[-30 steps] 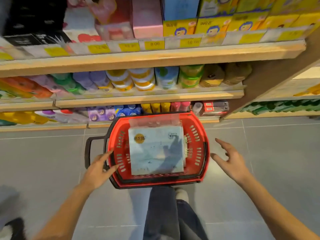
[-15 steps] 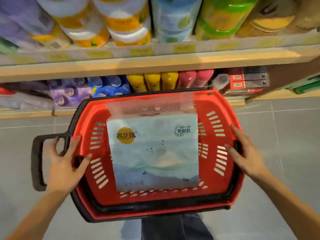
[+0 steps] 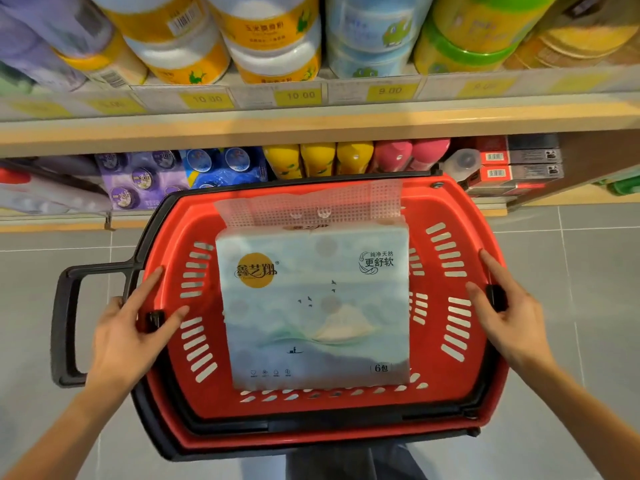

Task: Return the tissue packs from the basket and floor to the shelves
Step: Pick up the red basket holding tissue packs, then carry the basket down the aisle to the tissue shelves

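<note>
A pale blue tissue pack (image 3: 311, 306) with a round gold logo lies flat inside the red shopping basket (image 3: 346, 403), its clear perforated flap toward the shelves. My left hand (image 3: 128, 337) lies on the basket's left rim with its fingers spread, next to the black side handle (image 3: 65, 323). On the right rim rests my right hand (image 3: 509, 317), fingers apart and pointing up along the edge. Neither hand touches the tissue pack. No tissue pack shows on the floor.
A wooden shelf edge (image 3: 311, 129) with yellow price tags runs across just above the basket, with wrapped paper rolls (image 3: 270, 39) on it. The bottom shelf holds yellow and pink bottles (image 3: 318, 159) and boxes. Grey floor tiles (image 3: 588, 271) lie on both sides.
The view has dropped much closer to the basket and low shelves. Both hands went from hovering beside the basket to lying on its left and right rims.
</note>
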{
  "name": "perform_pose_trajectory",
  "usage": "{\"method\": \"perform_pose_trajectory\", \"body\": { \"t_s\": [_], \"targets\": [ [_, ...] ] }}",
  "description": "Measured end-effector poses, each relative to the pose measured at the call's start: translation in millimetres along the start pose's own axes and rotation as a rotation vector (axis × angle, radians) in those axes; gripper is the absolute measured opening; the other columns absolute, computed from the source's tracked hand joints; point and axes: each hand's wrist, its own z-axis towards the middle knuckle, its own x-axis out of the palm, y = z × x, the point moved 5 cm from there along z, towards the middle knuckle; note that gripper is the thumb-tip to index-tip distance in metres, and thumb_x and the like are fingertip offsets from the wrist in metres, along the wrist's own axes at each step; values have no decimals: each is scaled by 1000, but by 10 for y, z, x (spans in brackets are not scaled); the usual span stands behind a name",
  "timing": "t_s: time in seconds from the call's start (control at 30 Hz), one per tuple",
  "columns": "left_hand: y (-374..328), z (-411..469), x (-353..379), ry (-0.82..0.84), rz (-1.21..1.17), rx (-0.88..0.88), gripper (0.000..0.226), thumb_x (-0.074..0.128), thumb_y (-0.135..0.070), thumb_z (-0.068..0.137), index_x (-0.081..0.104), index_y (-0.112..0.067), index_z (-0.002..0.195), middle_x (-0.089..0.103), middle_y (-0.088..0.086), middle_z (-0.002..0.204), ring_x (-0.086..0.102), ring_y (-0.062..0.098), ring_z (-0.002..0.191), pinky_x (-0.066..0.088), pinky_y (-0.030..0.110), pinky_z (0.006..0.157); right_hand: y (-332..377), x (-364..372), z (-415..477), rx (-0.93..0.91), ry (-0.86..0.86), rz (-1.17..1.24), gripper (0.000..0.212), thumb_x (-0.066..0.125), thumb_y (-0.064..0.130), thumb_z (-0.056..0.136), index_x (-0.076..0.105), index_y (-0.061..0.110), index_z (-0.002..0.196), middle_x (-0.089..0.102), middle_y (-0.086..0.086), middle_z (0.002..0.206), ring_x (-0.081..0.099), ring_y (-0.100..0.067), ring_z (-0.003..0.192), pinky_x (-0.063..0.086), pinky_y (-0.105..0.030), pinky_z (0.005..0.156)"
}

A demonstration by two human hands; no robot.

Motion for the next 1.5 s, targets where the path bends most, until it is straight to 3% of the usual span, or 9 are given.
{"method": "perform_pose_trajectory", "body": {
  "t_s": [0.27, 0.43, 0.67, 0.8, 0.93, 1.07, 1.23, 1.4, 1.5],
  "targets": [
    [-148, -129, -438, -38, -22, 13, 55, 65, -34, 81, 47, -34, 132, 52, 17, 82, 52, 27, 70, 47, 42, 82, 448, -310, -105, -27, 42, -34, 53, 55, 30, 87, 37, 29, 137, 56, 1, 111, 60, -13, 82, 51, -27, 74],
    [-248, -497, -1054, -83, -77, -13, 51, 65, -36, 81, 51, -34, 129, 54, 15, 79, 55, 27, 69, 48, 39, 77, 1046, -726, -369, -69, 34, -52, 54, 61, 24, 85, 41, 29, 135, 59, 1, 104, 59, -2, 75, 50, -22, 68],
    [-475, -1225, -2275, -199, -158, -12, 48, 64, -39, 81, 50, -40, 127, 61, 16, 83, 57, 26, 69, 46, 38, 71, 2086, -1501, -960, -210, 44, -58, 56, 63, 20, 82, 43, 34, 133, 63, -1, 101, 64, -16, 83, 55, -32, 78],
    [-506, -1735, -3001, -287, -170, 0, 43, 62, -43, 82, 53, -40, 124, 68, 15, 85, 60, 26, 66, 44, 34, 60, 2706, -1911, -1393, -340, 63, -79, 58, 64, 21, 81, 43, 33, 134, 65, 5, 96, 63, -3, 75, 50, -11, 58],
    [-546, -2345, -3670, -378, -195, -21, 40, 62, -38, 84, 53, -40, 123, 69, 15, 106, 65, 36, 86, 45, 39, 70, 3353, -2272, -1850, -478, 68, -91, 58, 66, 23, 79, 45, 33, 132, 64, 10, 95, 62, 1, 72, 47, -16, 64],
    [-437, -2922, -4286, -449, -179, -74, 43, 59, -48, 83, 54, -36, 124, 69, 17, 109, 63, 39, 97, 48, 46, 84, 3941, -2499, -2374, -571, 106, -38, 54, 66, 11, 79, 50, 25, 129, 59, 8, 101, 55, 20, 68, 39, -1, 60],
    [-217, -3626, -4880, -560, -203, -111, 35, 60, -40, 85, 58, -34, 119, 68, 17, 106, 63, 38, 94, 45, 43, 82, 4561, -2506, -2865, -693, 210, -36, 57, 68, 16, 77, 51, 25, 130, 56, 8, 118, 50, -3, 105, 36, -21, 85],
    [311, -4102, -5315, -639, -168, -216, 42, 60, -46, 84, 57, -31, 123, 66, 20, 113, 59, 42, 104, 46, 46, 85, 5175, -2207, -3300, -776, 329, 28, 55, 71, 34, 67, 51, 47, 117, 59, 2, 125, 57, -15, 112, 44, -39, 99],
    [689, -4310, -5545, -665, -180, -269, 43, 60, -47, 83, 58, -31, 123, 65, 20, 116, 57, 42, 110, 45, 47, 89, 5498, -1917, -3510, -821, 362, 62, 49, 74, 36, 61, 54, 53, 103, 63, -3, 122, 59, -13, 106, 45, -38, 99]
  ]
}}
